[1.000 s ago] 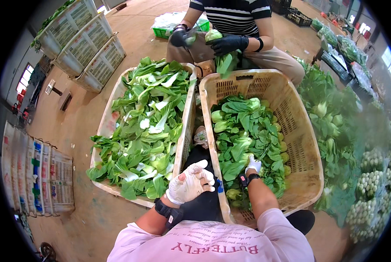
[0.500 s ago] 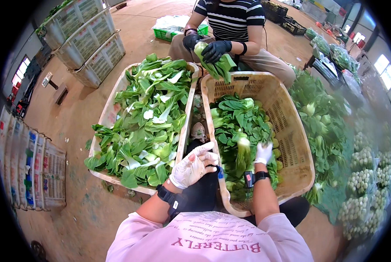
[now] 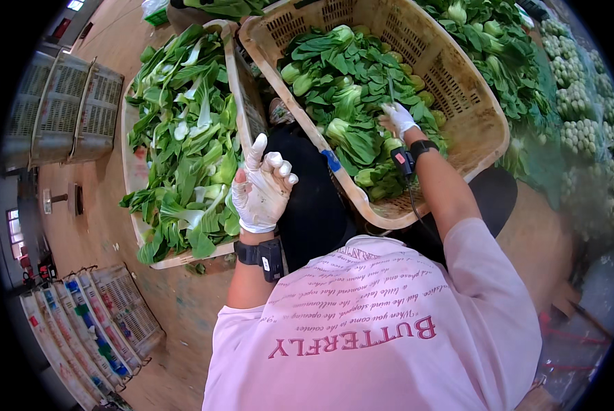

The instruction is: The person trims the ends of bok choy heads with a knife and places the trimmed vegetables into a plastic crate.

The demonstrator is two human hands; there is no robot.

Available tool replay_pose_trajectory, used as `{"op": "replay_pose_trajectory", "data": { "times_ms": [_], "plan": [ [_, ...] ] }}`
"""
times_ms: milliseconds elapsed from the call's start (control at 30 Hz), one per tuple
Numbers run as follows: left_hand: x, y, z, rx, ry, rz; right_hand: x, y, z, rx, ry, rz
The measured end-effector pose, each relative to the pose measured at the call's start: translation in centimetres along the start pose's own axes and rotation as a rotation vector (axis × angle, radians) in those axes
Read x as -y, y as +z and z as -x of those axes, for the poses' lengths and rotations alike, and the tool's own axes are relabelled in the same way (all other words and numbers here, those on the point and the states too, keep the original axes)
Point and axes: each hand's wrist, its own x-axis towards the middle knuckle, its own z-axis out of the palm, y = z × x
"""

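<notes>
Resting among leafy greens [image 3: 351, 140] inside the right crate [image 3: 468, 103]: logged one right hand [image 3: 399, 120], gloved, fingers pointing down; could not tell whether gripping anything. Logged also one left hand [image 3: 262, 192], gloved, empty, palm up, fingers half bent and apart, just beside the left crate [image 3: 249, 103] of loose leaves [image 3: 190, 137]. Seemed best handled, by judgement, with light pressure low at the base, sparing tender leaves from tearing or bruising.

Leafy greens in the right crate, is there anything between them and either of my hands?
Nothing visible stands between your right hand and the leafy greens. Between your left hand and them stands the left rim of the right crate.
</notes>
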Motion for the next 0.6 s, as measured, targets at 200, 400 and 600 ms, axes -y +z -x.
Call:
{"op": "replay_pose_trajectory", "data": {
  "times_ms": [200,400,600],
  "plan": [
    [0.5,0.7,-0.8,-0.068,-0.100,-0.070,-2.1,4.8,-2.0,0.099,-0.549,0.985],
    [0.4,0.0,-0.8,-0.009,-0.104,0.015,-8.5,7.6,-0.1,-0.143,-0.646,1.563],
    [0.1,-0.1,-1.1,0.024,-0.116,0.148,-4.3,6.2,0.0,-0.035,-0.561,1.200]
  ]
}}
